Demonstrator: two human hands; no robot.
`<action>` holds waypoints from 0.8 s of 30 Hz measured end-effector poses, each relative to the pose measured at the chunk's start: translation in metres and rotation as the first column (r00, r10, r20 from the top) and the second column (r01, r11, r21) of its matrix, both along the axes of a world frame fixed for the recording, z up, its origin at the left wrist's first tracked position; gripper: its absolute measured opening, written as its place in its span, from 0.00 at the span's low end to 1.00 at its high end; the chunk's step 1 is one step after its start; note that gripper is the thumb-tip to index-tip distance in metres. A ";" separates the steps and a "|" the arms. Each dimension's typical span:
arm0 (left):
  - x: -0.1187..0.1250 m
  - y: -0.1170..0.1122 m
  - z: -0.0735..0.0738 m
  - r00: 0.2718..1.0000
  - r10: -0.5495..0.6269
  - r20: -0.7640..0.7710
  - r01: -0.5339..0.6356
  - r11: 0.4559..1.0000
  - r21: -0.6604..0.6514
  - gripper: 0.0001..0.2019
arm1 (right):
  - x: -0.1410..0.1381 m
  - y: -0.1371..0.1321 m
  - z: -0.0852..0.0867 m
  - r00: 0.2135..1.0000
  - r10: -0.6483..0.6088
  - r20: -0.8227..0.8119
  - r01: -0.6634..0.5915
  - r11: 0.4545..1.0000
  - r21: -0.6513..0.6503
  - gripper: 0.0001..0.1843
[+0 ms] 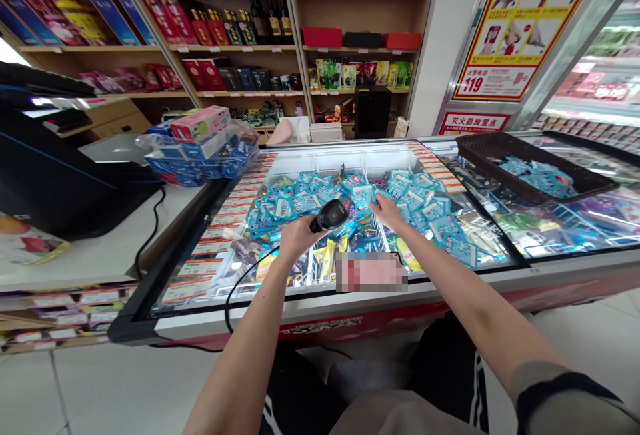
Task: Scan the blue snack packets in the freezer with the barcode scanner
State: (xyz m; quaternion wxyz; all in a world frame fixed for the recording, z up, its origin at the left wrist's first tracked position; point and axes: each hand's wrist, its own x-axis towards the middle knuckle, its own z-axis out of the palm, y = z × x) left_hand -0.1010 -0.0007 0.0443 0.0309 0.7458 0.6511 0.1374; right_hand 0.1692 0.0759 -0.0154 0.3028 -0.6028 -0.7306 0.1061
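Observation:
My left hand (296,240) is wrapped round the handle of a black barcode scanner (331,215), whose head points to the right. A black cord runs down from it over the freezer's front edge. Between the fingers of my right hand (387,213) is a small blue packet (363,196), its printed label side facing up, just right of the scanner head. Many similar blue packets lie on the freezer's glass top, in one pile (295,198) on the left and another pile (425,198) on the right. What is under the scanner is partly hidden.
A blurred-out phone-like thing (373,271) lies at the freezer's front edge. To the right, a dark tray (480,155) holds more blue packets. Bagged blue boxes (200,151) and a black checkout machine (55,161) stand at left. Stocked shelves (225,48) line the back.

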 end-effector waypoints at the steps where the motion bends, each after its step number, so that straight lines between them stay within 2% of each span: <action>1: 0.001 0.001 0.000 1.000 0.001 0.003 -0.001 1.000 0.004 0.23 | 0.004 -0.002 -0.002 1.000 -0.010 0.009 0.010 1.000 0.025 0.12; 6: 0.012 0.001 0.002 0.998 -0.021 0.051 0.022 1.000 -0.006 0.25 | 0.012 -0.009 -0.012 0.997 -0.053 0.054 0.049 0.996 0.072 0.13; 12: 0.023 -0.001 0.006 1.000 -0.026 0.016 0.026 0.999 -0.036 0.24 | 0.011 -0.016 -0.015 0.996 -0.049 0.081 0.040 0.994 0.103 0.15; 24: 0.024 0.000 0.001 0.999 -0.043 -0.001 0.043 0.999 -0.005 0.22 | 0.012 -0.015 -0.018 0.997 -0.040 0.072 0.034 0.997 0.073 0.18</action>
